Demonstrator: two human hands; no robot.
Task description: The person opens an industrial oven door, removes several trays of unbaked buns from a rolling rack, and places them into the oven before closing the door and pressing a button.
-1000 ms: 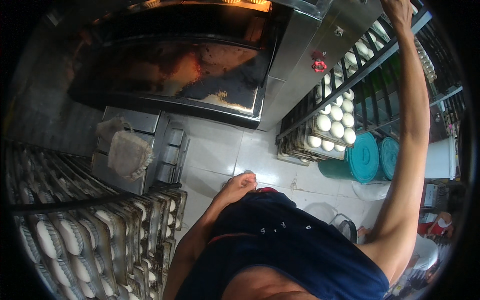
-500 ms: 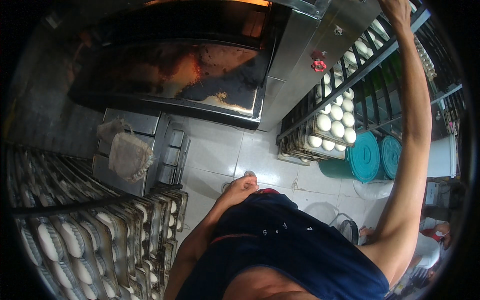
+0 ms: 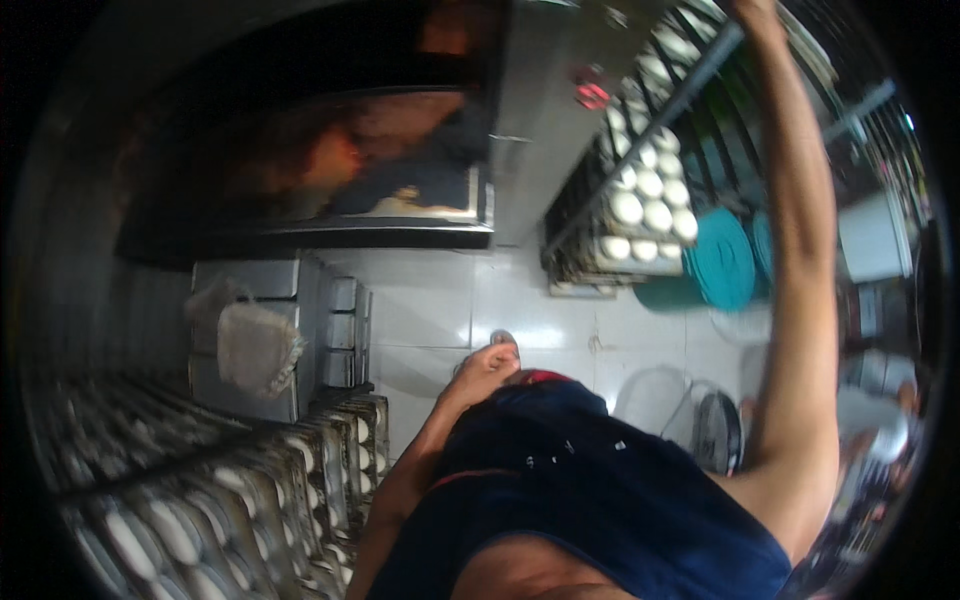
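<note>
At the upper right my right arm stretches to a dark metal rack (image 3: 715,55). My right hand (image 3: 757,12) is at the rack's top bar, its fingers cut off by the picture's edge. The rack holds stacked trays of pale round dough pieces (image 3: 640,190). Low in front of my dark blue top, my left hand (image 3: 490,368) has its fingers curled in, with nothing visible in them. A second rack (image 3: 210,455) at the lower left carries trays of long pale dough pieces (image 3: 175,530).
A dark oven (image 3: 400,215) with a glowing inside stands at the upper left. Before it is a metal cabinet (image 3: 310,275) with a stained cloth (image 3: 258,345). Teal lidded bins (image 3: 725,260) and a white bucket (image 3: 872,235) stand right. A blurred person (image 3: 870,420) is lower right.
The view has turned a little and is more blurred, with the oven and right rack shifted left and up. My right hand stays at the rack's top and my left hand at my waist.
</note>
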